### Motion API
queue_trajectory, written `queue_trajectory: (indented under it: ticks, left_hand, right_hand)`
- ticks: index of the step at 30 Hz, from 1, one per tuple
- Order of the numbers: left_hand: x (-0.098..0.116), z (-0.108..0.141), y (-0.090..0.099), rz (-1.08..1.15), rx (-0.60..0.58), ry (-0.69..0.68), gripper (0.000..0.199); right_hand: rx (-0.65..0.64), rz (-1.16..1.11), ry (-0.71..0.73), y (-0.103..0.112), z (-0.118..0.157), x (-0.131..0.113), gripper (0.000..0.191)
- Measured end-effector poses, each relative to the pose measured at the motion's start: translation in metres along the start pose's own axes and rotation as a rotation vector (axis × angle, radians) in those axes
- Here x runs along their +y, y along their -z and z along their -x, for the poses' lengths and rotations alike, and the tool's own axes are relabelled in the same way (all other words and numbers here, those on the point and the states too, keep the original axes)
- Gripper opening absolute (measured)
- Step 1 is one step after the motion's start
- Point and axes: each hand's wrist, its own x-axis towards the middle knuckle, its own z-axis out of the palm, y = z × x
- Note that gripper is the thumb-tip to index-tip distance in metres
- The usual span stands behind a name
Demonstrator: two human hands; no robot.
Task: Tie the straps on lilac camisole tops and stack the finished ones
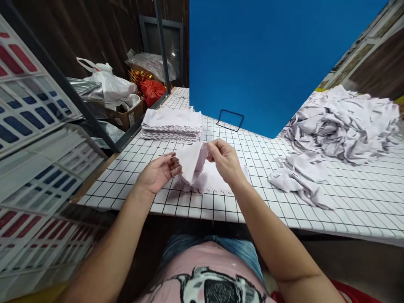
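A pale pinkish-white cloth piece (191,162) hangs raised over the table in front of me. My right hand (223,159) pinches its upper right corner. My left hand (158,171) is at the cloth's left edge, palm turned up and fingers apart, with no grip on it. Beneath it, more pale cloth (217,179) lies flat on the white grid-patterned table (126,185). Behind my left hand sits a neat stack of folded cloths (172,123). Several loose crumpled pieces (299,176) lie to the right of my right hand.
A large heap of cloth (344,122) covers the back right. A blue panel (252,59) rises behind the table, with a thin black outlined rectangle (231,120) at its foot. Bags in a cardboard box (129,118) stand back left, beyond a dark metal frame (94,122).
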Motion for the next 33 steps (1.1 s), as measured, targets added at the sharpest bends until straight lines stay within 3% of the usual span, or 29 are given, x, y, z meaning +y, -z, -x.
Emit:
queue_trajectory:
  ticks: [3,6,8,11,13,15,17,19,22,24,27,30,33]
  left_hand:
    - [-0.028,0.018,-0.012,-0.083,0.028,-0.031,0.040]
    - [-0.052,0.029,-0.036,-0.280,-0.019,-0.175,0.060]
    - [-0.055,0.027,-0.048,-0.349,-0.049,-0.289,0.059]
    - [-0.036,0.015,-0.052,-0.454,-0.085,-0.461,0.029]
    - [-0.013,0.008,-0.049,-0.661,-0.074,-0.608,0.015]
    - [0.007,0.002,-0.043,-0.909,-0.021,-0.740,0.012]
    - [0.021,0.000,-0.039,-1.027,0.033,-0.787,0.013]
    - [0.025,0.005,-0.040,-0.963,0.027,-0.733,0.014]
    - [0.012,0.021,-0.050,-0.765,-0.121,-0.591,0.014]
    - [-0.003,0.033,-0.060,-0.724,-0.199,-0.544,0.030]
    - [-0.025,0.038,-0.070,-0.838,-0.143,-0.550,0.050]
    - [-0.033,0.029,-0.066,-0.889,-0.084,-0.459,0.030]
    - [-0.021,0.019,-0.056,-0.606,-0.184,-0.297,0.027]
  right_hand:
    - [0.055,-0.048,0.023,-0.009,0.001,-0.006,0.034]
    - [0.084,-0.042,0.068,-0.020,0.005,-0.013,0.035]
    - [0.074,-0.033,0.092,-0.023,0.007,-0.020,0.035]
    - [0.042,-0.059,0.109,-0.015,0.007,-0.032,0.034]
    - [0.068,-0.081,0.129,-0.005,0.005,-0.040,0.033]
    - [0.129,-0.069,0.174,0.005,0.003,-0.047,0.032]
    - [0.193,-0.026,0.237,0.012,0.001,-0.053,0.032]
    - [0.234,0.032,0.297,0.015,0.001,-0.058,0.032]
    - [0.235,0.129,0.345,0.012,0.001,-0.064,0.032]
    - [0.209,0.168,0.349,0.006,0.003,-0.068,0.031]
    - [0.168,0.187,0.358,0.000,0.005,-0.075,0.028]
    - [0.188,0.196,0.381,0.006,0.005,-0.079,0.026]
    - [0.249,0.194,0.389,0.027,0.004,-0.077,0.028]
